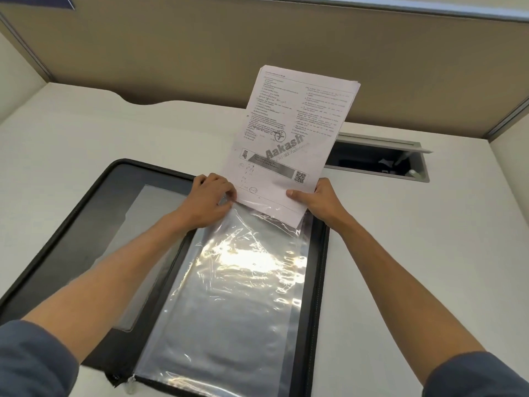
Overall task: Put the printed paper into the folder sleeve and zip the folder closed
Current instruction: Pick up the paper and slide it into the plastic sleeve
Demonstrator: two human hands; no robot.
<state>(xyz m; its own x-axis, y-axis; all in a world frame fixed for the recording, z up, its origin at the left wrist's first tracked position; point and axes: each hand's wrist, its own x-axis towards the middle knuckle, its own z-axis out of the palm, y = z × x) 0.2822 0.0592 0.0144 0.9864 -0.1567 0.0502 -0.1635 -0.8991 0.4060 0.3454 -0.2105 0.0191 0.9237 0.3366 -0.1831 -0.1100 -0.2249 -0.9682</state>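
Observation:
A black zip folder (71,224) lies open on the white desk, its clear plastic sleeve (237,282) on the right half. The printed paper (289,133), a few sheets with text and a QR code, stands tilted above the sleeve's top edge, and its lower corner is just inside the sleeve mouth. My right hand (317,202) grips the paper's lower right edge. My left hand (209,202) pinches the sleeve's top edge at the paper's lower left corner, holding the mouth apart. The folder's zip end (123,379) shows at the bottom left.
A white desk (415,253) is bounded by tan partition walls (200,47) at the back and sides. Behind the paper on the right, a recessed cable tray (380,161) stands with its grey lid raised. A curved cut-out runs along the desk's back edge.

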